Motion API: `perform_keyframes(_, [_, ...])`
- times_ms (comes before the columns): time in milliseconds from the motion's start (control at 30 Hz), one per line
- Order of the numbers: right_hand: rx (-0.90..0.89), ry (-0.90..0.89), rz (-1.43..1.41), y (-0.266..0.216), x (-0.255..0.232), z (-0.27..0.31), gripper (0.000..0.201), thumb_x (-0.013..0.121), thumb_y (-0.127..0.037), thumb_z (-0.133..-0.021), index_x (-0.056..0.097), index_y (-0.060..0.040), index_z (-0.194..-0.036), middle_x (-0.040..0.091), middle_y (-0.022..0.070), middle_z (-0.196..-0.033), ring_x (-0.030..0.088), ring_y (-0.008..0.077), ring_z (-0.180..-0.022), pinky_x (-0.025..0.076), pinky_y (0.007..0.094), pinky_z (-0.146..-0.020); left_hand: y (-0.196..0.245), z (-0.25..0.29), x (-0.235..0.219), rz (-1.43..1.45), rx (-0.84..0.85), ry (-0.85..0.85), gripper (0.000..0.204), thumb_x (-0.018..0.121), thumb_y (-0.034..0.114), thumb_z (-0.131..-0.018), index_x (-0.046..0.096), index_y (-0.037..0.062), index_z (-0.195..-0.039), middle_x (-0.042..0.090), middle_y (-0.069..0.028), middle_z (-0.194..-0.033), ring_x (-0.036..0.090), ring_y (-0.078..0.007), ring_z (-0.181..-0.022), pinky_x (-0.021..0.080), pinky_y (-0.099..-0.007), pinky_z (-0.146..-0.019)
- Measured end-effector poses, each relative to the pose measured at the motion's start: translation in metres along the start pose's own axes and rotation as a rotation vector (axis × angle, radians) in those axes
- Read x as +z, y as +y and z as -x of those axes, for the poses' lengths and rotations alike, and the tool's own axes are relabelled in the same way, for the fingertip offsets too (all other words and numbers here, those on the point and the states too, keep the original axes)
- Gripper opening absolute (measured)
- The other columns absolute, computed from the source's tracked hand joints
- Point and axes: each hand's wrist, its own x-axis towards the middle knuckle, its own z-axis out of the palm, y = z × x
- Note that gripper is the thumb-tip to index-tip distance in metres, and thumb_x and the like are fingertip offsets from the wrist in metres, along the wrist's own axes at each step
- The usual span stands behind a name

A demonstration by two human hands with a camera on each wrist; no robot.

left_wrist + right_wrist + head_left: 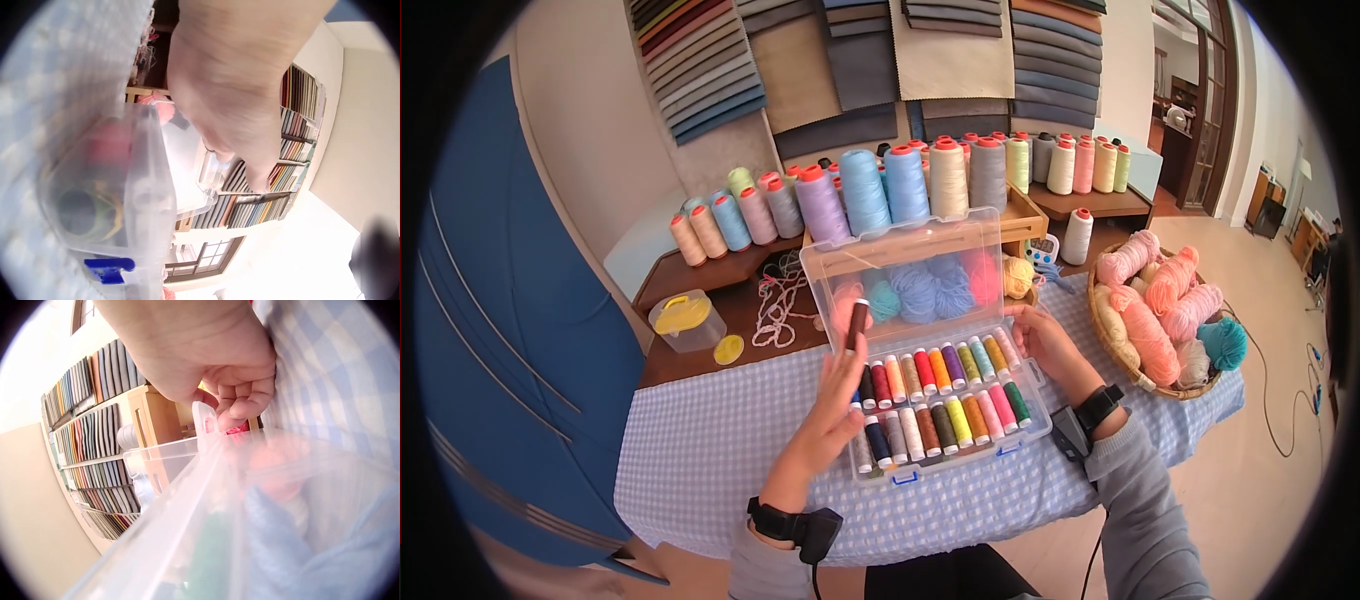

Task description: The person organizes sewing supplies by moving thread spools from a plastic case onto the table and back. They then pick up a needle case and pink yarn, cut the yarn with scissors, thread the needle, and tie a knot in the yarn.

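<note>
A clear plastic thread case (1040, 425) lies open on the cloth, with two rows of coloured thread spools in it. Its transparent lid (900, 250) stands raised at the back. My left hand (825, 410) is over the case's left end and holds a dark brown thread spool (858, 325) upright at its fingertips. In the left wrist view the hand hides most of that spool. At the back right corner, my right hand (1055, 350) has its fingers curled at the case's edge. The right wrist view shows thumb and fingers pinching a translucent tab (203, 422) there.
A wicker basket (1140, 380) of yarn skeins stands at the right. Large thread cones (865, 190) line a wooden rack behind the lid. A tub with a yellow lid (685, 315) and tangled cord (778, 305) lie at the left. A checked cloth (730, 430) covers the table front.
</note>
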Motion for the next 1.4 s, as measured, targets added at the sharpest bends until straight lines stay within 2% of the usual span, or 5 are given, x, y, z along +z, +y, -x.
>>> perform_keyframes(167, [0.007,0.024,-0.017,0.0,-0.002,0.0,0.026,0.038,-0.017,-0.089,0.052,-0.0036,-0.108,0.048,-0.0018,-0.061,0.045,0.0078,-0.052,0.036,0.0187,-0.05,0.006,0.008,-0.005,0.181,-0.086,0.066,0.082,0.021,0.062,-0.086,0.006,0.0027,-0.14,0.002,-0.0181,-0.146,-0.001,-0.0315,-0.135,-0.001,-0.046,-0.106])
perform_keyframes(467, [0.005,-0.005,-0.035,0.002,-0.004,0.0,0.025,0.039,-0.017,-0.09,0.053,-0.0061,-0.106,0.05,-0.0015,-0.062,0.048,0.008,-0.054,0.04,0.0195,-0.053,0.082,0.045,0.025,-0.765,-0.197,-0.226,0.075,0.059,0.038,-0.078,0.026,0.0014,-0.135,0.027,-0.0244,-0.134,0.014,-0.0406,-0.13,0.01,-0.0571,-0.102])
perform_keyframes(600, [0.007,-0.017,-0.037,0.004,-0.005,-0.002,0.024,0.04,-0.018,-0.089,0.053,-0.0065,-0.106,0.051,-0.0019,-0.063,0.048,0.0076,-0.054,0.04,0.0191,-0.053,0.095,0.065,0.042,-0.824,-0.205,-0.239,0.072,0.059,0.038,-0.079,0.03,0.0017,-0.134,0.026,-0.0249,-0.135,0.014,-0.042,-0.13,0.012,-0.0578,-0.101])
perform_keyframes(867, [0.006,-0.028,-0.062,0.01,-0.008,-0.008,0.024,0.04,-0.017,-0.088,0.053,-0.0063,-0.104,0.051,-0.0022,-0.062,0.047,0.0072,-0.053,0.039,0.0188,-0.052,0.122,0.098,0.071,-0.837,-0.575,-0.035,0.073,0.058,0.036,-0.079,0.026,0.0,-0.135,0.019,-0.0277,-0.138,0.009,-0.043,-0.131,0.006,-0.0574,-0.102])
perform_keyframes(1400, [0.03,0.025,-0.04,0.004,-0.001,-0.006,0.022,0.041,-0.016,-0.086,0.055,-0.0075,-0.102,0.05,-0.0018,-0.058,0.046,0.0068,-0.049,0.038,0.0191,-0.047,0.122,0.043,0.116,-0.793,-0.285,-0.093,0.061,0.057,0.033,-0.081,0.035,0.0095,-0.133,0.027,-0.0217,-0.137,0.022,-0.0382,-0.129,0.017,-0.0555,-0.101])
